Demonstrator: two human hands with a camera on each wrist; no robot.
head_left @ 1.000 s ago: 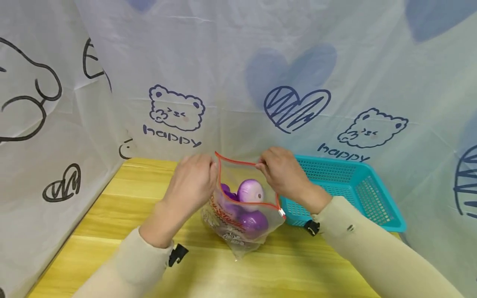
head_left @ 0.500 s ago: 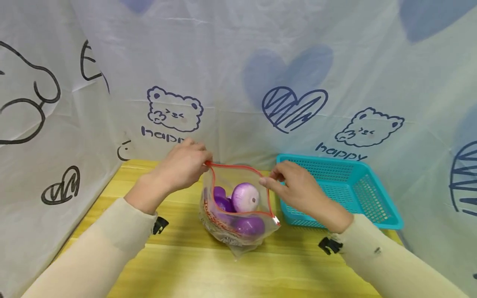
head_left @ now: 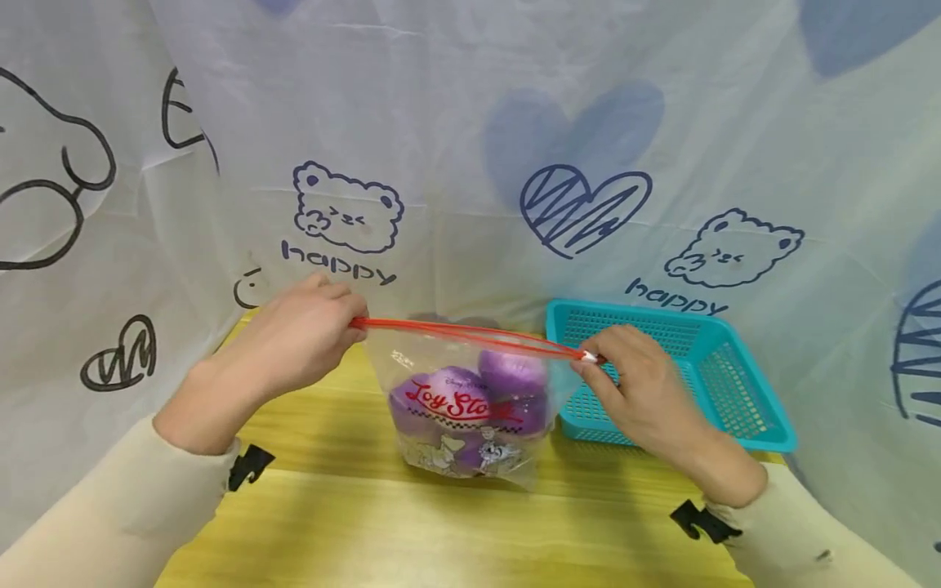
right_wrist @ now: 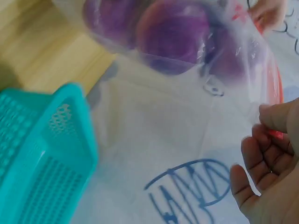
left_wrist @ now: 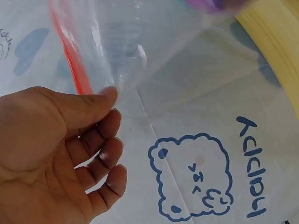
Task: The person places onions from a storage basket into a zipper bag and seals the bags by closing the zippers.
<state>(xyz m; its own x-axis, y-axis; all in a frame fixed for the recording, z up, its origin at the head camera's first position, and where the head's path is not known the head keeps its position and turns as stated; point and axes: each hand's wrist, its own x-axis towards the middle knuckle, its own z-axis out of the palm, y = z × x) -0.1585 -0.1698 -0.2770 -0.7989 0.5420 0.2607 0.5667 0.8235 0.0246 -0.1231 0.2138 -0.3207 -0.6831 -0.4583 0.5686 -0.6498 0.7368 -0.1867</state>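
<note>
A clear zip bag [head_left: 470, 425] with a red zip edge and printed red lettering holds several purple onions [head_left: 510, 371]. My left hand [head_left: 297, 335] pinches the bag's left top corner between thumb and forefinger, as the left wrist view shows with the red zip strip [left_wrist: 74, 60] at the thumb. At the opposite corner my right hand [head_left: 643, 388] pinches the bag by its white slider [head_left: 589, 357]. The zip edge is stretched nearly straight between both hands, its two red strips lying close together. Through the plastic, the right wrist view shows onions [right_wrist: 173, 35].
A turquoise perforated basket [head_left: 757, 400] stands to the right, behind my right hand. The yellow wood-grain table [head_left: 353, 506] lies beneath the bag. White printed sheeting [head_left: 456, 163] hangs close behind and along the left.
The wide bag mouth has been drawn into a narrow straight line. My left hand has moved left, my right hand right and onto the slider corner. The bag's printed front now faces me.
</note>
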